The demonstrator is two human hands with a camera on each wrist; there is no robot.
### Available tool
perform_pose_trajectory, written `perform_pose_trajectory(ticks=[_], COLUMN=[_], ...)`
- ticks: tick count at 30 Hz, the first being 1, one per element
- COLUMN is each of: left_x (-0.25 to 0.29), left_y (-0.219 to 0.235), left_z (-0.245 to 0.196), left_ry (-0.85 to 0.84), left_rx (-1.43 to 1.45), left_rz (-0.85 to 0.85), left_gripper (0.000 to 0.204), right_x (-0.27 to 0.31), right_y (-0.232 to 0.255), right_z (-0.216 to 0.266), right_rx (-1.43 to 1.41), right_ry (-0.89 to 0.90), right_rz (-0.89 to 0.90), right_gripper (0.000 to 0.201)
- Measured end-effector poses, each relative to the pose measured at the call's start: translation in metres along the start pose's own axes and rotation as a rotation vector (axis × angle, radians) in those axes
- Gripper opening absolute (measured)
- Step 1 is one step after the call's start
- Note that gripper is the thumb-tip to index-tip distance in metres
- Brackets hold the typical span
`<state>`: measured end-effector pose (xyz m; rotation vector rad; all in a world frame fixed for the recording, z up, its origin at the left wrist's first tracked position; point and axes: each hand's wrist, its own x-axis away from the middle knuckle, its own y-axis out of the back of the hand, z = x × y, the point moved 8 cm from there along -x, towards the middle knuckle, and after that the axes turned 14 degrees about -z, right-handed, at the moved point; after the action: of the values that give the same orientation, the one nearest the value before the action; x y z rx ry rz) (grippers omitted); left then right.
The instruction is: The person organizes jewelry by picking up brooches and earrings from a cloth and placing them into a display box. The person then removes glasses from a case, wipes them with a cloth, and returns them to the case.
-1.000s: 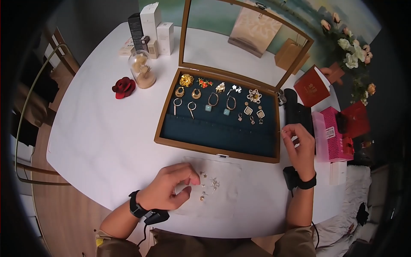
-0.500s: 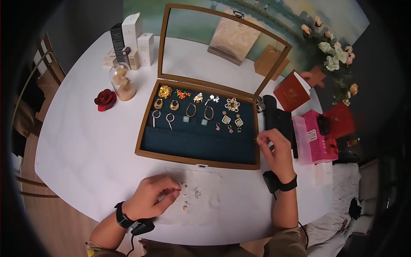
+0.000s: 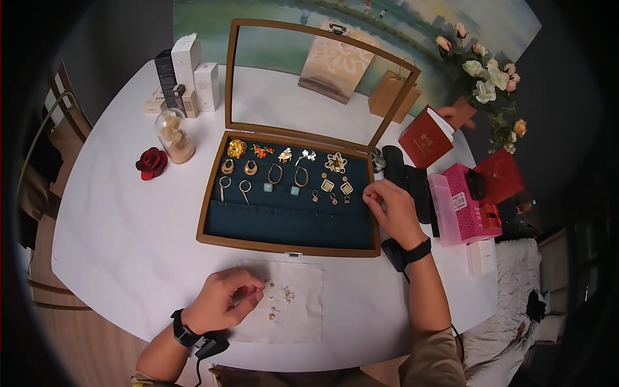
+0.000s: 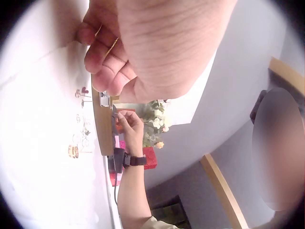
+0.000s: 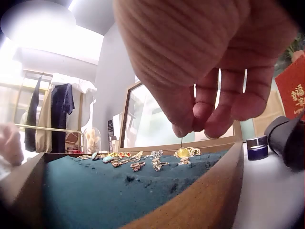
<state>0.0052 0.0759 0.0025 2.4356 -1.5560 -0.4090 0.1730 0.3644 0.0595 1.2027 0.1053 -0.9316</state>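
My right hand is over the right edge of a wooden jewelry box, thumb and fingertips pinching a thin-stemmed small earring. Most of that earring is hidden by the fingers. Several pairs of earrings and brooches are laid out in rows on the box's dark teal lining. My left hand hovers loosely curled at the left side of a pale cloth, with nothing visible between thumb and index finger. Small loose earrings lie on that cloth beside its fingertips.
The box's glass lid stands raised at the back. To the right are a black case, a pink box and a red box. A glass dome, a red fabric flower and white cartons stand at left.
My right hand has moved from beside the box's right edge to over it, still pinching the small earring. The left hand stays by the cloth, and the head view has shifted.
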Motion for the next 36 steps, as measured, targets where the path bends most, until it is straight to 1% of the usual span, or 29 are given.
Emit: perform_pose_trajectory(ticks=[7,17,20,23,25,26,27,28,29,30,31,32,33,34,36], left_x=[0.001,0.0,0.0,0.0,0.0,0.0,0.0,0.003,0.002,0.001,0.001,0.001,0.001,0.001,0.001], left_y=[0.0,-0.001,-0.001,-0.001,0.0,0.0,0.0,0.0,0.0,0.001,0.002,0.002,0.002,0.001,0.0], left_z=[0.001,-0.001,-0.001,-0.002,-0.002,-0.003,-0.003,0.001,0.002,0.002,0.001,0.003,0.004,0.005,0.008], left_ry=[0.009,-0.02,-0.03,-0.035,-0.031,-0.055,-0.075,-0.047,-0.033,-0.017,0.005,0.02,-0.005,-0.036,-0.054], left_rx=[0.0,-0.024,-0.027,-0.032,-0.035,-0.06,-0.084,-0.085,-0.028,0.024,0.025,0.016,0.007,0.0,-0.003], left_rz=[-0.007,0.004,0.008,0.008,0.009,0.025,0.039,0.031,0.027,0.022,0.033,0.031,0.028,0.025,0.014], left_gripper=[0.008,0.01,0.011,0.011,0.011,0.013,0.015,0.015,0.02,0.025,0.031,0.031,0.031,0.032,0.032], right_x=[0.0,0.001,0.002,0.003,0.004,0.006,0.007,0.012,0.017,0.022,0.03,0.041,0.054,0.063,0.079], right_y=[-0.007,-0.017,-0.021,-0.019,-0.012,-0.007,0.006,0.008,0.01,0.011,0.008,0.006,-0.002,-0.008,-0.018], right_z=[-0.004,-0.012,-0.012,-0.01,-0.003,0.004,0.009,0.011,0.014,0.023,0.035,0.043,0.053,0.071,0.104], right_rx=[0.044,0.073,0.124,0.141,0.105,0.102,0.037,-0.042,-0.134,-0.186,-0.23,-0.27,-0.403,-0.425,-0.458], right_ry=[0.001,-0.019,0.017,0.036,0.004,0.004,-0.046,-0.097,-0.047,-0.112,-0.179,-0.246,-0.287,-0.205,-0.057], right_rz=[0.036,0.108,0.133,0.125,0.088,0.092,0.023,-0.029,-0.083,-0.075,-0.002,0.068,0.133,0.226,0.348], right_gripper=[0.007,0.007,0.01,0.011,0.008,0.008,0.008,0.008,0.011,0.012,0.012,0.012,0.011,0.012,0.014])
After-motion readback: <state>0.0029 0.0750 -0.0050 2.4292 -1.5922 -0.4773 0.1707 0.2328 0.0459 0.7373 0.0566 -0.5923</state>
